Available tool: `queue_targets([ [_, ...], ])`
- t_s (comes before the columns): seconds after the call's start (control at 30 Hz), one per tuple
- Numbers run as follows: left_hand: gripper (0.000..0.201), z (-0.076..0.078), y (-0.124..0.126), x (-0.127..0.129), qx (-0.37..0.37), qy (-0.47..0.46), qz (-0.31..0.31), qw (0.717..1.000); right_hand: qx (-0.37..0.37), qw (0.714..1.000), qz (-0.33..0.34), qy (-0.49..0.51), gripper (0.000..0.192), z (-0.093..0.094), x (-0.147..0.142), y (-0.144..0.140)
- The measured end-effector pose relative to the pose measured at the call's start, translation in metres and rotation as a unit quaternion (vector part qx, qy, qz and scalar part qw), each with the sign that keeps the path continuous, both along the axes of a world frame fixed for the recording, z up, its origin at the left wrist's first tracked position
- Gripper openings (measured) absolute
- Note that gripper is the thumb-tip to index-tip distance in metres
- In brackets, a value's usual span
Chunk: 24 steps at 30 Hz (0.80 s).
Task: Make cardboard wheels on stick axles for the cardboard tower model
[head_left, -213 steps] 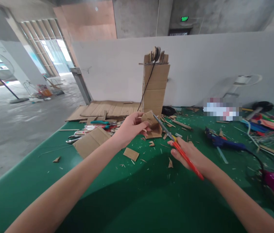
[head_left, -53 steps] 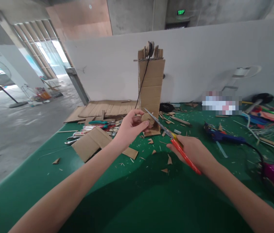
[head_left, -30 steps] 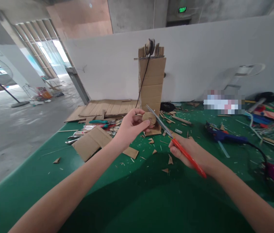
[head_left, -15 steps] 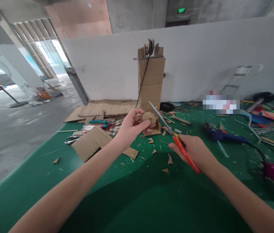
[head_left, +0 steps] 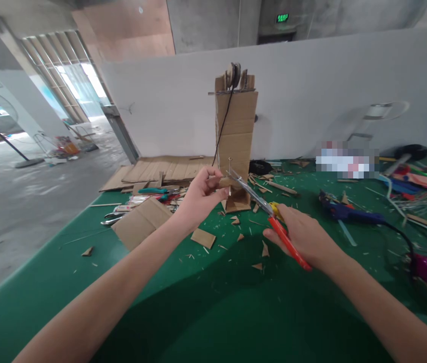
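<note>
Cardboard disc trimming, green table, far-edge centre.
Left hand [head_left: 197, 197] pinched small cardboard piece [head_left: 225, 182]; right hand [head_left: 301, 237] gripped red-handled scissors [head_left: 262, 205], blades parted at it.

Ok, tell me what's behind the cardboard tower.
Behind the tower stands a white partition. A black cord hangs down the tower's front. The tower hides whatever is right at its back.

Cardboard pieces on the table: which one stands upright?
The tall cardboard tower by the white wall, with a black cord hanging from its top. The sheets behind it and the flat piece near the left arm lie flat.
</note>
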<state>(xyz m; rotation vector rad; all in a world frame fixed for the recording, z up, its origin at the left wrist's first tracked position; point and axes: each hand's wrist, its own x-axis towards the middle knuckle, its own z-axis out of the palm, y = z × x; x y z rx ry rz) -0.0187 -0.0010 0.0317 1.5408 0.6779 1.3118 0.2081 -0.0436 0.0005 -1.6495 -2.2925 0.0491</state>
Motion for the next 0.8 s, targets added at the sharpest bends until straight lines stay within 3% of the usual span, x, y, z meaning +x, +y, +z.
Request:
queue_targets([
  [0.1, 0.028, 0.0, -0.001, 0.001, -0.008, -0.015, 0.004, 1.0, -0.008, 0.999, 0.003, 0.049, 0.032, -0.005, 0.002, 0.003],
  [0.2, 0.035, -0.001, -0.002, 0.003, -0.045, -0.03, 0.002, 0.999, -0.033, 0.985, 0.044, 0.166, 0.035, -0.014, 0.002, 0.007],
  [0.3, 0.028, -0.001, -0.002, 0.005, -0.101, -0.055, -0.001, 0.993, -0.042, 0.967, 0.076, 0.241, 0.04, -0.019, 0.001, 0.01],
  [0.57, 0.017, 0.003, -0.006, 0.008, -0.147, -0.069, -0.009, 0.987, -0.084, 0.976, 0.072, 0.186, 0.042, -0.002, -0.003, 0.003],
  [0.8, 0.028, 0.003, -0.007, 0.005, -0.115, -0.045, -0.031, 0.992, -0.045, 0.962, -0.006, 0.27, 0.045, -0.015, -0.001, 0.009],
])
